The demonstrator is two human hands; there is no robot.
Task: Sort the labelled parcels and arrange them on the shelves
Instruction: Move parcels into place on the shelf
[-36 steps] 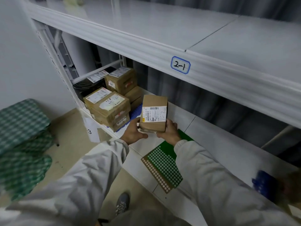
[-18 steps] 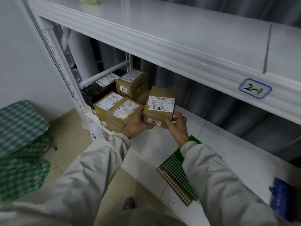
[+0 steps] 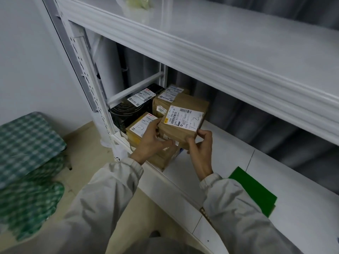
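Observation:
A brown cardboard parcel (image 3: 185, 114) with a white label marked "1-2" is held tilted over the stack at the left end of the lower white shelf (image 3: 229, 154). My left hand (image 3: 153, 140) grips its left edge, and my right hand (image 3: 200, 147) pinches its near right corner. Beneath and behind it sit other labelled parcels: a brown box (image 3: 140, 129) at the front left, a black box (image 3: 132, 109) at the back left, and a brown box (image 3: 163, 103) behind. Part of the stack is hidden by my hands.
The upper white shelf (image 3: 220, 52) overhangs the stack. A green card (image 3: 256, 191) lies on the lower shelf to the right. Green checked bags (image 3: 27, 162) sit on the floor at left. A perforated white upright (image 3: 88, 79) frames the shelf's left end.
Both hands have carried the "1-2" parcel leftward and deeper, over the stack of boxes. The view has swung left, so the "2-1" shelf tag is out of sight.

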